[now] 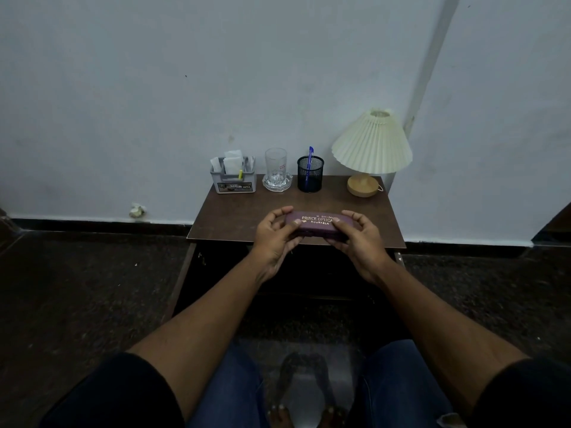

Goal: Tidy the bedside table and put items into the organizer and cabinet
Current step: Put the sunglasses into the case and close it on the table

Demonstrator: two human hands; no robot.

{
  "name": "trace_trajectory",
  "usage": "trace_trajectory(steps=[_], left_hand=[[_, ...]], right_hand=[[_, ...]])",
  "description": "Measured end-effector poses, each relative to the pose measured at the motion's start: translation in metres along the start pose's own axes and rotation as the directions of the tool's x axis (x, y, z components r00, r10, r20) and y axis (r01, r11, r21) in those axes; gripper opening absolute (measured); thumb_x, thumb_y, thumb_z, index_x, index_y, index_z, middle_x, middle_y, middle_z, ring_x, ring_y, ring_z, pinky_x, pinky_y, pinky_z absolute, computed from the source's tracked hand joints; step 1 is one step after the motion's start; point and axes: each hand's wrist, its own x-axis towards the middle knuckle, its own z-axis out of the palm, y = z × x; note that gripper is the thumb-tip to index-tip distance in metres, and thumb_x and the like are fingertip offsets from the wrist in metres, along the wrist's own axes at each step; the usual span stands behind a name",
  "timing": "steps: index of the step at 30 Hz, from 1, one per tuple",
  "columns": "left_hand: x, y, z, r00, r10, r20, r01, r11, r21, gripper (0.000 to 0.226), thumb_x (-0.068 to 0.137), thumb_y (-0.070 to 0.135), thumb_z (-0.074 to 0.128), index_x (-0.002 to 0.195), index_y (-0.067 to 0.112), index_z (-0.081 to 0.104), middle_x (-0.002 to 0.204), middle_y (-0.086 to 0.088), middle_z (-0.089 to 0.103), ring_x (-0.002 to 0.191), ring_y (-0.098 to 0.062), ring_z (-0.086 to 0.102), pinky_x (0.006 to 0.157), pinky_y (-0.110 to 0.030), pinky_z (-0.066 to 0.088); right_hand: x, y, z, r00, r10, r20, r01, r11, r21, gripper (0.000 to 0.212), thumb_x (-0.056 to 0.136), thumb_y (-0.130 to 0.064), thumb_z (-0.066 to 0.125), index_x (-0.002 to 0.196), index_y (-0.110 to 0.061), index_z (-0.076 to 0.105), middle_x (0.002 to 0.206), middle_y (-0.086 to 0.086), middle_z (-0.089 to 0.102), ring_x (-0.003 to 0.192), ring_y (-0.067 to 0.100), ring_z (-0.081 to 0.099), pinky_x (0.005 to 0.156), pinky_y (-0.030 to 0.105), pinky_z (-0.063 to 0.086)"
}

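While both hands grip its ends, purple glasses case (318, 225) lies level, long axis left-right, lettering upward, left hand (273, 239), right hand (358, 239).

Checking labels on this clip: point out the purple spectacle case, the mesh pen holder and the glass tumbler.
purple spectacle case (318, 222): head view, on its gold-lettered lid.
mesh pen holder (310, 177): head view, on its black mesh wall.
glass tumbler (276, 163): head view, on its clear side.
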Motion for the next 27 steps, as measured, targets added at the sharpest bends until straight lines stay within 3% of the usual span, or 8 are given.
trace_trajectory(steps=[6, 9, 12, 18, 22, 27], left_hand=[[-0.002, 0.0, 0.006, 0.998, 0.014, -0.055, -0.014, 1.0, 0.009, 0.044, 0.091, -0.01, 0.062, 0.132, 0.005, 0.055, 0.123, -0.019, 0.065, 0.112, -0.024, 0.062, 0.078, -0.03, 0.06], [0.0, 0.0, 0.006, 0.998, 0.021, -0.06, -0.02, 1.0, 0.023, 0.043, 0.091, -0.011, 0.061, 0.13, 0.006, 0.056, 0.127, -0.02, 0.065, 0.115, -0.025, 0.062, 0.085, -0.034, 0.058], [0.001, -0.002, 0.005, 0.996, 0.028, -0.079, -0.028, 1.0, 0.008, 0.042, 0.09, -0.008, 0.066, 0.128, 0.008, 0.057, 0.121, -0.018, 0.068, 0.109, -0.025, 0.065, 0.081, -0.034, 0.06], [-0.002, -0.009, 0.002, 0.987, -0.038, -0.157, 0.034, 0.999, -0.028, 0.024, 0.086, 0.011, 0.078, 0.101, 0.009, 0.06, 0.109, -0.022, 0.069, 0.099, -0.033, 0.071, 0.086, -0.04, 0.062], [-0.004, -0.01, 0.001, 0.982, -0.069, -0.174, 0.07, 0.998, -0.004, 0.03, 0.085, 0.016, 0.08, 0.104, 0.005, 0.061, 0.113, -0.024, 0.071, 0.101, -0.033, 0.073, 0.082, -0.037, 0.063], [-0.006, -0.018, -0.001, 0.972, -0.125, -0.198, 0.128, 0.992, 0.004, 0.035, 0.085, 0.019, 0.08, 0.107, 0.003, 0.058, 0.121, -0.028, 0.066, 0.109, -0.036, 0.071, 0.08, -0.035, 0.063]], right_hand=[[-0.001, 0.001, 0.001, 1.0, 0.026, 0.007, -0.026, 1.0, 0.009, 0.037, 0.091, -0.004, 0.069, 0.125, -0.011, 0.057, 0.122, 0.016, 0.061, 0.11, 0.035, 0.068, 0.09, 0.05, 0.059], [0.001, 0.002, 0.001, 1.0, 0.007, 0.002, -0.007, 1.0, 0.003, 0.041, 0.09, -0.003, 0.07, 0.128, -0.009, 0.056, 0.121, 0.017, 0.062, 0.106, 0.033, 0.07, 0.083, 0.045, 0.062], [0.003, 0.002, 0.0, 1.0, 0.004, -0.01, -0.004, 1.0, 0.007, 0.041, 0.09, -0.004, 0.071, 0.128, -0.008, 0.057, 0.122, 0.017, 0.061, 0.104, 0.033, 0.071, 0.082, 0.045, 0.062], [0.0, 0.005, 0.0, 0.999, 0.024, -0.042, -0.023, 0.999, 0.022, 0.031, 0.092, -0.011, 0.07, 0.117, 0.005, 0.06, 0.115, 0.02, 0.064, 0.096, 0.031, 0.07, 0.087, 0.044, 0.061], [0.0, 0.007, -0.008, 0.998, 0.051, -0.024, -0.051, 0.999, 0.012, 0.034, 0.09, -0.016, 0.074, 0.112, 0.007, 0.063, 0.109, 0.019, 0.07, 0.104, 0.031, 0.072, 0.095, 0.048, 0.057], [0.001, 0.013, -0.015, 0.997, 0.06, -0.052, -0.059, 0.998, 0.011, 0.047, 0.083, -0.025, 0.081, 0.114, 0.006, 0.063, 0.107, 0.018, 0.074, 0.097, 0.027, 0.075, 0.086, 0.04, 0.062]])
